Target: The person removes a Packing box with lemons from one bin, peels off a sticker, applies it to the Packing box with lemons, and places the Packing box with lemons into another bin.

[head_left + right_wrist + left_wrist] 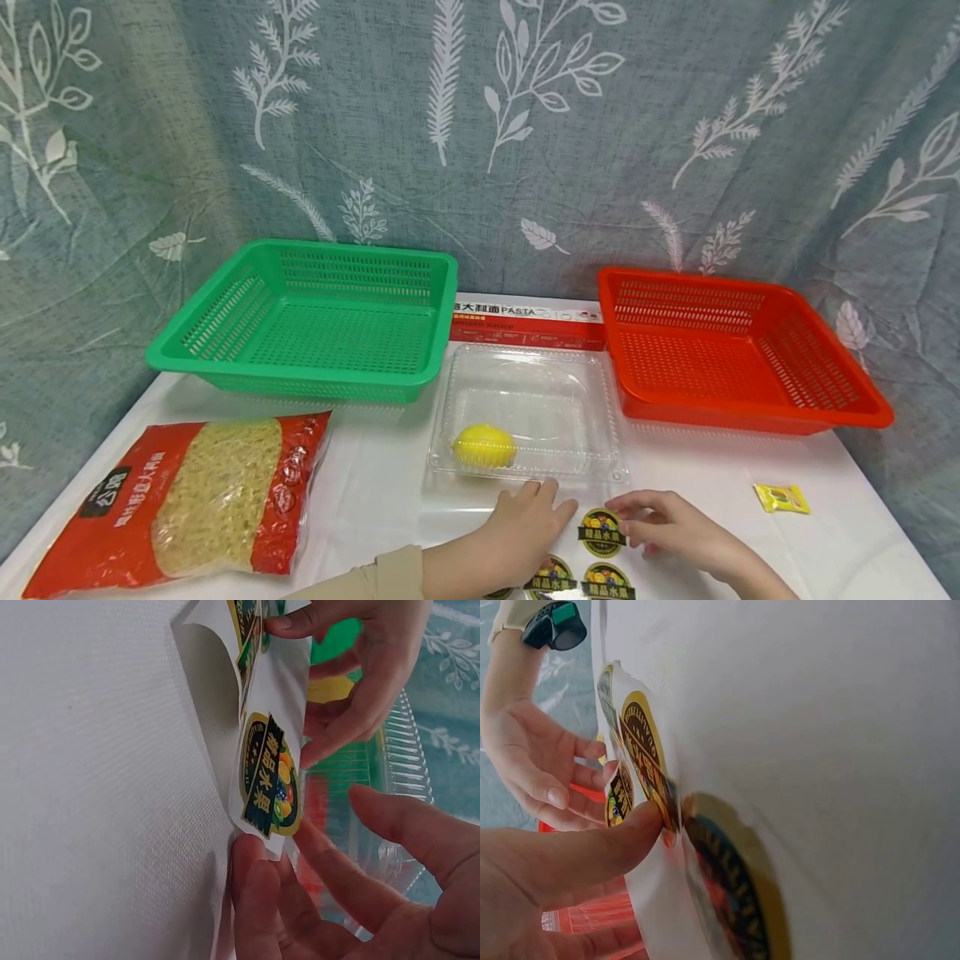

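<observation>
- White sticker sheet, before the box
- Left hand: extended, pressing, likely steadying it
- Right hand: at its edge; cannot tell if pinching

Look at that left arm: a plain beige cloth sleeve, finished with a broad, softly wrinkled cuff! Below it, a bare left hand. Over to the right hand, bare as well, and what's this in the left wrist view? A pale cream cuff, then a chunky, rounded black wrist device, sporting a teal-green rectangular patch and a dark, round end!
</observation>
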A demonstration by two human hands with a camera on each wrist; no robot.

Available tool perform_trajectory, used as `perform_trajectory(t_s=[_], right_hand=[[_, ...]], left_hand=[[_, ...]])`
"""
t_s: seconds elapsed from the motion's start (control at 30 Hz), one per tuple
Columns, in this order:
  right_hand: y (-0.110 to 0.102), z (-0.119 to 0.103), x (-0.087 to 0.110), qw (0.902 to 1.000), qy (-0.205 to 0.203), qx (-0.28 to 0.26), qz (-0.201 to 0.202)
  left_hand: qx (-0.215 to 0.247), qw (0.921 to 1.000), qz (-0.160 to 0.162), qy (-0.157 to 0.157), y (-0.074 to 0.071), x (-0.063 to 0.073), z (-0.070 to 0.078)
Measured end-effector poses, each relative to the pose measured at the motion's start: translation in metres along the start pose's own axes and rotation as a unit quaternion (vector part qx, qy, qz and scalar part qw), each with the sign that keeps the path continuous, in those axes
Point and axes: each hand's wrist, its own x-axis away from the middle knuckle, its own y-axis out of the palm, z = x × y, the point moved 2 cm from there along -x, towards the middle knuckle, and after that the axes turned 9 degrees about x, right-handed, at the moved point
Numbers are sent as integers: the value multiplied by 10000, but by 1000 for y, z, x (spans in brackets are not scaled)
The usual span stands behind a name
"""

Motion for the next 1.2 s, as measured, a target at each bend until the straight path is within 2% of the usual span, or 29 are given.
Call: perform_trajectory(t_s=[0.27, 0.43, 0.53, 0.73, 0.87, 1.0, 1.2], right_hand=[[0, 2, -3, 9997, -73, 189, 134], [-1, 2, -6, 9991, -43, 367, 211], [-2, 1, -6, 9985, -27, 475, 267], [-5, -4, -3, 9982, -46, 512, 299], [-8, -6, 0, 9981, -127, 506, 332], [-14, -6, 4, 9977, -180, 454, 460], [-15, -2, 6, 9988, -158, 228, 392]], left_hand=[[10, 9998, 220, 22, 1, 2, 2], [-42, 9997, 230, 6, 2, 1, 3], [31, 9999, 136, -21, 2, -1, 3], [284, 9991, -289, -103, 2, -5, 3], [184, 9994, -292, -100, 2, -5, 4], [-79, 9999, -138, -45, 2, -4, 5], [-454, 9989, 82, 50, 2, 0, 6]])
